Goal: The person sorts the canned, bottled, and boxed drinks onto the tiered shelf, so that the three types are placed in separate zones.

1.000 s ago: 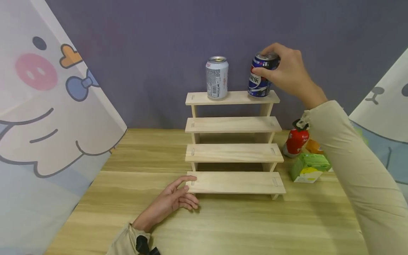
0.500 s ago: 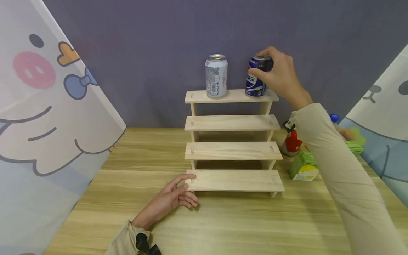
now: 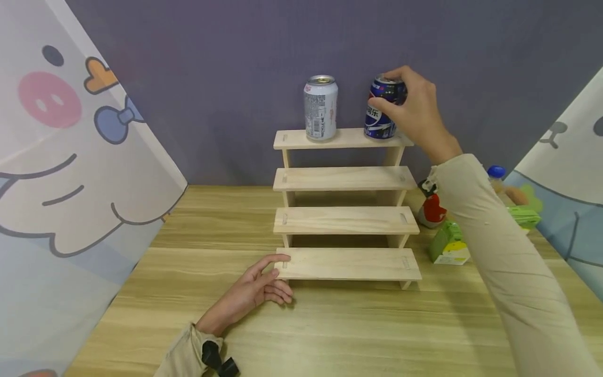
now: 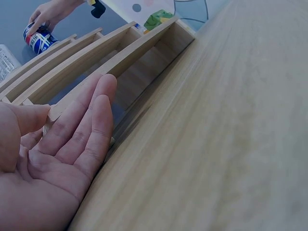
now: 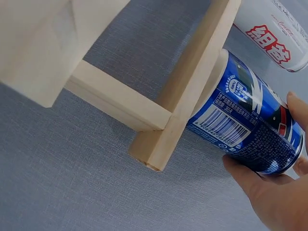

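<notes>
My right hand [image 3: 416,112] grips a blue cola can [image 3: 382,123] around its upper part, fingers over the top rim and thumb at the side. The can stands about upright at the right of the top step of a wooden stepped stand [image 3: 346,180]. In the right wrist view, the can's base [image 5: 211,86] meets the board. To its left on that step stands a white can [image 3: 321,110], apart from it. My left hand [image 3: 254,290] holds the left end of the lowest step between thumb and index finger; its other fingers [image 4: 98,120] extend loosely below the board.
Right of the stand are a red-and-silver container [image 3: 431,209], a green box [image 3: 449,243] and another green pack [image 3: 525,215]. A blue-capped bottle [image 3: 496,173] is partly behind my right sleeve. A grey wall rises behind the stand; printed cartoon panels [image 3: 61,157] flank the wooden table [image 3: 188,251].
Over the first half second, my right hand shifts the cola can slightly left on the top step and it becomes more upright. Since then little moves. My left hand stays on the lowest step.
</notes>
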Tool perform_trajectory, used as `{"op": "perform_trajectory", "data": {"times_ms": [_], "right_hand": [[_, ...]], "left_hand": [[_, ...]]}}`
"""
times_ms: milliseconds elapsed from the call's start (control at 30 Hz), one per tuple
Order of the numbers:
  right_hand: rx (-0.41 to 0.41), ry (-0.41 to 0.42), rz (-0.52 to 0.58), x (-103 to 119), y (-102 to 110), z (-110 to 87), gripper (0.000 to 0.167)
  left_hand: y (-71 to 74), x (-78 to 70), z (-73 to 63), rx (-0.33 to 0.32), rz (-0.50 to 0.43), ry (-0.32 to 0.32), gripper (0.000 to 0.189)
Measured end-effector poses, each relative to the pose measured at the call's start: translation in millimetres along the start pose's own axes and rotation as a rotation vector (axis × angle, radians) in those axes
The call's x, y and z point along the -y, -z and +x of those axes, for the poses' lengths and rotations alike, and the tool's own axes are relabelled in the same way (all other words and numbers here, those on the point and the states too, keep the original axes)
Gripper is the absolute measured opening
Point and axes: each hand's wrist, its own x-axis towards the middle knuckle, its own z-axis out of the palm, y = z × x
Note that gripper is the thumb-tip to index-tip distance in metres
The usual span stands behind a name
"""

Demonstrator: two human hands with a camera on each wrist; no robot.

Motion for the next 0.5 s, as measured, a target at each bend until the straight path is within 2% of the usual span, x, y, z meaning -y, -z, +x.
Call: {"op": "perform_trajectory", "data": {"times_ms": [233, 500], "right_hand": [[-0.016, 0.014, -0.033, -0.3, -1.6, 0.2, 0.059], [0.062, -0.11, -0.022, 0.9, -0.9, 0.0, 0.089]], "left_hand": [[-0.4, -1.2, 0.9, 0.004, -0.009, -0.007, 0.042], [1.1, 1.7, 0.3, 0.007, -0.009, -0.011, 0.042]]}}
